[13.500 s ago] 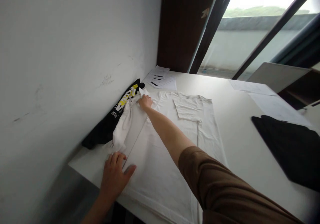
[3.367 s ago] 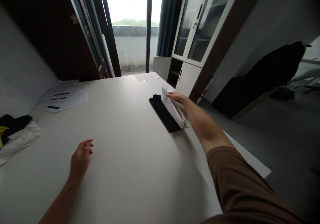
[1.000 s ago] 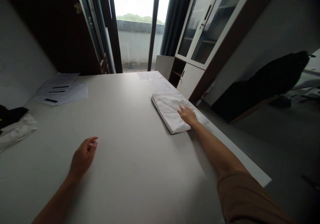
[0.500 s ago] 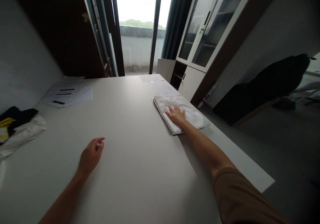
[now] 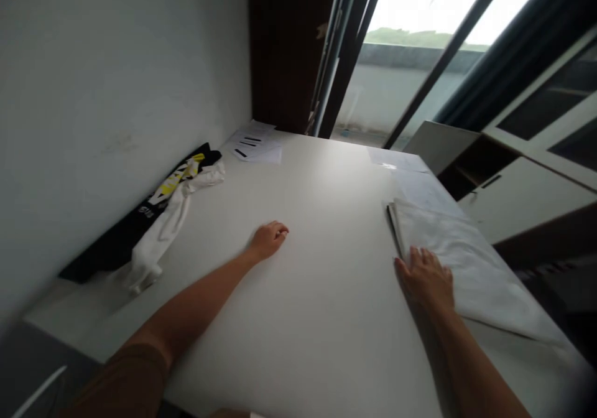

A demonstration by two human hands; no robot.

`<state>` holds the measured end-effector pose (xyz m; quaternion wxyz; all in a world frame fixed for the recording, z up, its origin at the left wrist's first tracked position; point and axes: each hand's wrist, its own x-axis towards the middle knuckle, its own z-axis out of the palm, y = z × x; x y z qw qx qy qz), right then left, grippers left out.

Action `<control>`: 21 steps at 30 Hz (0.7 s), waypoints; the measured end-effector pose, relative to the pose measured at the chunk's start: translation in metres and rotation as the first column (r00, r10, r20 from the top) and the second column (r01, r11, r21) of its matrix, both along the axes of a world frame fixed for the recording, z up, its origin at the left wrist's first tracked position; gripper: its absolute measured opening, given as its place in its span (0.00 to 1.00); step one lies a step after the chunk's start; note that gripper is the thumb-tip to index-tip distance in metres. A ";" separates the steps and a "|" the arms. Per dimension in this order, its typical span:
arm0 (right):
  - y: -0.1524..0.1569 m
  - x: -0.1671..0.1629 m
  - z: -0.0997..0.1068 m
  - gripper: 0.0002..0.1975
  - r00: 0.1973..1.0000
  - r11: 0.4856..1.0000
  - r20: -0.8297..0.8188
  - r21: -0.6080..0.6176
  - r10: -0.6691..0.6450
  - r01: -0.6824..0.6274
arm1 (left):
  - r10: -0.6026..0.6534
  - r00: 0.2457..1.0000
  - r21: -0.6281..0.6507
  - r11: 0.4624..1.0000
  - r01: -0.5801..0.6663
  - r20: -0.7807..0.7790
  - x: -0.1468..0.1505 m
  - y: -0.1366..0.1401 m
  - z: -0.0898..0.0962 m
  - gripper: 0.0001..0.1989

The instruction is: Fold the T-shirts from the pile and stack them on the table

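The folded white garment [image 5: 480, 269] lies flat near the right edge of the worktop [image 5: 326, 331], a dark layer [image 5: 393, 220] showing beneath it along its left side, and the right hand [image 5: 426, 281] is far the nearer of the two. That hand is palm down on the left part of the fold, fingers a little apart and laid over the cloth rather than pinching it, with the thumb out at the left side. The fold spreads from under these fingers away to the right; the forearm covers its near left corner, so its long axis is hard to judge. The left hand [image 5: 268, 239] is well apart from it, over the middle of the worktop, fingers loosely curled to a narrow gap; nothing shows in its grasp, though the inside of the palm is hidden. On that hand's other side, against the wall [image 5: 116, 63], a black garment with a yellow-and-white print [image 5: 109, 250] lies in a long heap, a crumpled white garment [image 5: 163, 222] beside it and partly against it. Both stretch lengthwise along the wall, from the near left corner towards the printed sheets [image 5: 254, 146] at the far end. The left hand is the closer one to this pair, touching neither, with bare worktop between.
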<state>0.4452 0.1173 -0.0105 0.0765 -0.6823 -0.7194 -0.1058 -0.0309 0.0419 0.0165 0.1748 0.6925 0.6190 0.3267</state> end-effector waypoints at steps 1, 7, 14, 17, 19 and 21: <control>-0.001 -0.003 -0.004 0.39 1.000 1.000 -0.002 0.007 0.019 -0.019 | 0.003 1.000 -0.004 1.000 -0.003 -0.007 -0.001 0.000 0.000 0.12; -0.013 -0.026 -0.007 0.40 0.999 0.999 0.026 0.021 0.043 -0.044 | 0.001 0.999 -0.025 1.000 -0.002 -0.037 0.000 -0.005 0.005 0.13; -0.022 -0.089 -0.008 0.35 0.972 0.964 0.011 -0.130 0.236 -0.233 | -0.010 0.998 -0.013 1.000 0.009 -0.065 0.002 -0.007 0.007 0.11; -0.018 -0.122 -0.006 0.34 0.961 0.942 -0.020 -0.193 0.274 -0.273 | -0.010 0.998 0.014 1.000 0.010 -0.065 0.004 -0.009 0.004 0.11; -0.011 -0.143 -0.004 0.34 0.956 0.929 -0.057 -0.225 0.289 -0.295 | -0.009 0.998 0.028 1.000 0.011 -0.057 0.005 -0.009 0.001 0.11; -0.001 -0.163 0.002 0.34 0.949 0.915 -0.103 -0.254 0.298 -0.314 | -0.014 0.999 0.019 1.000 0.015 -0.043 0.005 -0.007 0.000 0.11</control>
